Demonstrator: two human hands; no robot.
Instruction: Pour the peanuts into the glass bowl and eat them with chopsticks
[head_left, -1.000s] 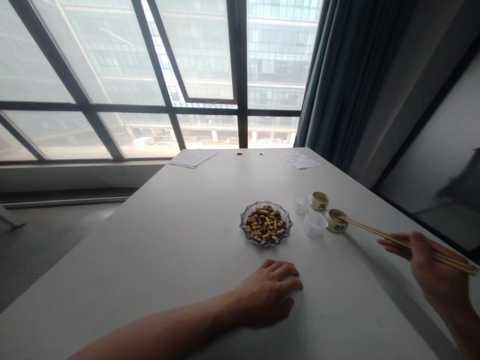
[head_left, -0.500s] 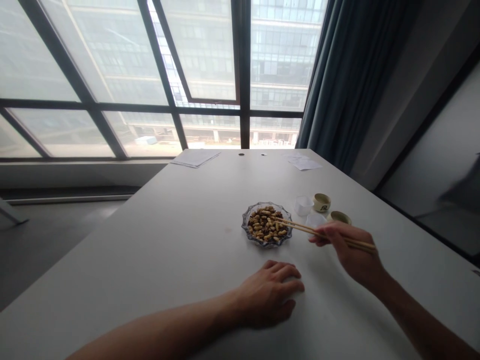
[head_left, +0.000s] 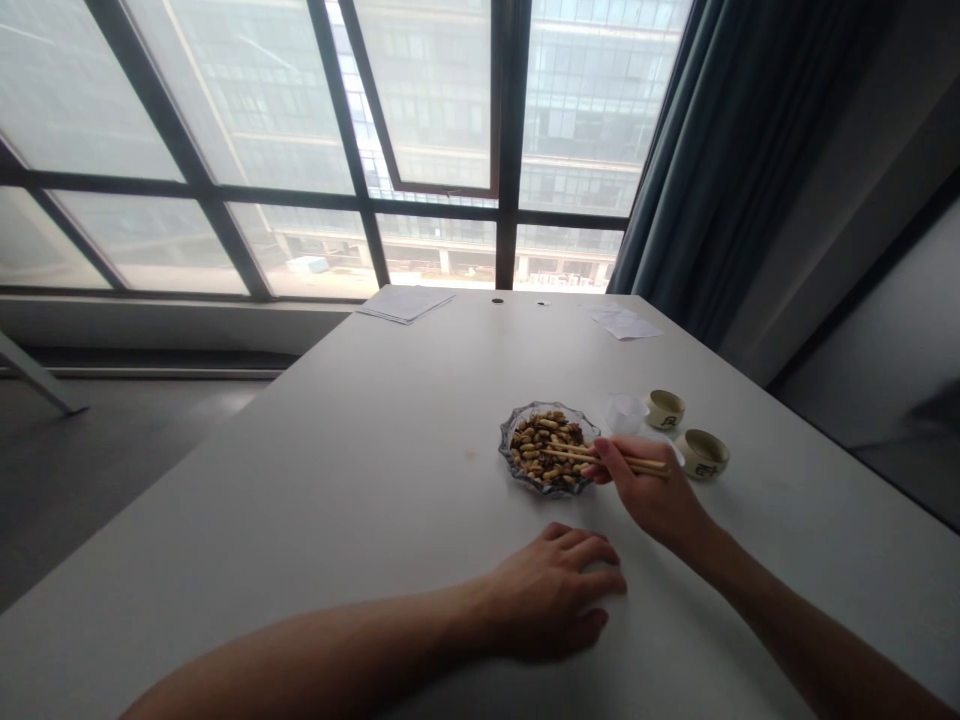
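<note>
My right hand (head_left: 651,498) is closed round a pair of wooden chopsticks (head_left: 646,466). Their tips reach in among the peanuts (head_left: 541,460), which are mixed with darker brown pieces. A scalloped glass bowl (head_left: 512,478) holds this mix on the white table (head_left: 360,480). Whether the tips pinch a peanut is too small to tell. Nearer to me than the bowl, my left hand (head_left: 555,595) rests on the tabletop with its fingers apart and nothing in it.
Right of the bowl stand a clear plastic cup (head_left: 625,412) and two pale green cups with dark marks, one farther back (head_left: 665,412) and one nearer (head_left: 705,456). Another clear container is partly behind my right hand. Papers (head_left: 405,303) lie at the far left, more sheets (head_left: 624,321) at the far right.
My right hand has moved left towards the bowl, bringing the chopsticks deeper over the peanuts. The nearer green cup now shows more fully. My left hand stays in place; the view has shifted slightly.
</note>
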